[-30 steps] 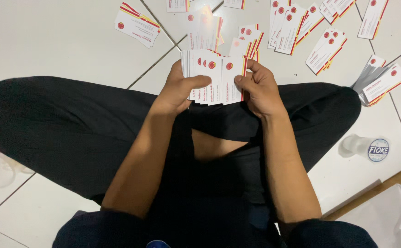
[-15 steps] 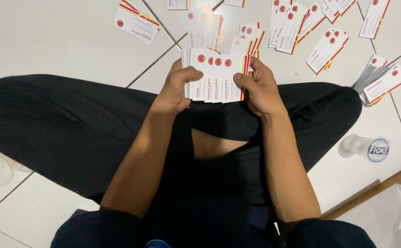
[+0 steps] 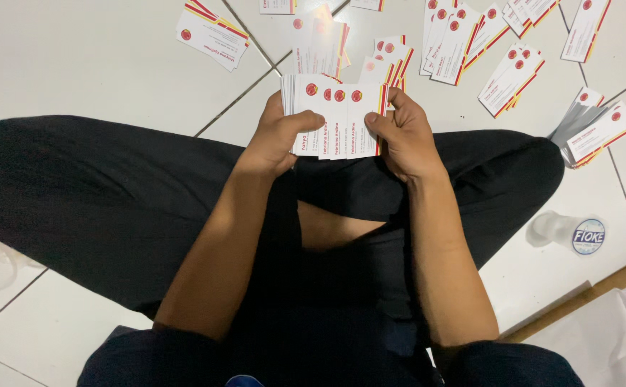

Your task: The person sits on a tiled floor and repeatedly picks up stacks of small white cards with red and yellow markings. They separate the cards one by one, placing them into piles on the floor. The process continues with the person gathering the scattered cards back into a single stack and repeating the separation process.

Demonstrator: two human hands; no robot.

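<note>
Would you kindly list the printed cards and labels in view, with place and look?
Fanned white cards with red dots: held in left hand and right hand.
Loose white, red-and-yellow-edged cards: scattered on tiled floor.
Round blue-white label: on clear plastic cup, right.

– What sort of place is this?

– An indoor room, most likely a home or a plain back room; which one cannot be told. The person sits cross-legged right on the white tiled floor, with dark grout lines running across it.

– No desk or bench?

– None in view. The work is spread on the tiles: small stacks of white cards with red and yellow marks, and a clear plastic cup lying on its side. A wooden strip edges the tiles at the lower right.
</note>
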